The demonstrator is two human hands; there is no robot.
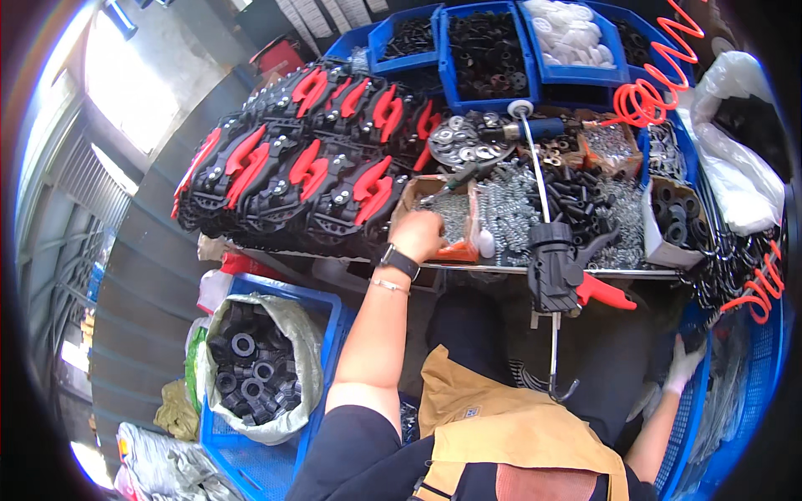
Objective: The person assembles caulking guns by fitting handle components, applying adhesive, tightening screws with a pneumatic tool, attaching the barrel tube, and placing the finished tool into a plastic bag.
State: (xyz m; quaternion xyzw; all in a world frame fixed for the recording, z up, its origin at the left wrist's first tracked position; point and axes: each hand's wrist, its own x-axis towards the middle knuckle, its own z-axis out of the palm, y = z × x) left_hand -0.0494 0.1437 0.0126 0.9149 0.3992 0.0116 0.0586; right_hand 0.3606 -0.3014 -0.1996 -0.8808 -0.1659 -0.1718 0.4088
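Small metal parts (453, 214) are filling an open box (474, 219) at the workbench's (626, 272) front edge, gleaming silvery; they are probably feeling light, hard and slippery, suiting a fingertip pinch. The left hand (421, 235) is resting curled at the box's near left corner, the right hand (685, 364) is hanging beside a blue crate (682, 434); whether either is pinching anything, I cannot tell.

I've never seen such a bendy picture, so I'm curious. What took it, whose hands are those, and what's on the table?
A camera worn on someone's head took it, looking down; its wide lens bends straight edges. There's no robot: each grip is the wearer's own hand. The left grip is at a small box of metal bits, fingertips hidden, so I can't tell what it holds. The right grip is low, by a blue basket; I can't see anything in it. The table has black-and-red parts and silvery springs.
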